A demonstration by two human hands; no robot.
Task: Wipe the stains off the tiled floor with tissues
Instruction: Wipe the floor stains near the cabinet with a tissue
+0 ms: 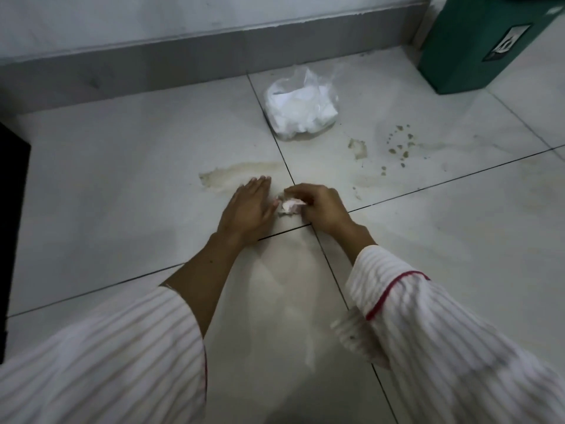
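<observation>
My right hand (321,206) grips a crumpled white tissue (289,205) low on the pale tiled floor (122,191), near where the dark grout lines cross. My left hand (249,206) lies flat on the tile beside it, fingers straight, thumb close to the tissue. A brownish smeared stain (226,175) spreads just beyond my left fingertips. A smaller patch (358,148) and scattered brown spots (399,145) lie farther right. A clear plastic bag of white tissues (301,108) sits behind the stains.
A grey skirting board (183,56) runs along the wall at the back. A green box-like bin (480,41) stands at the back right. A dark object (12,224) edges the left side. Striped white sleeves cover both forearms.
</observation>
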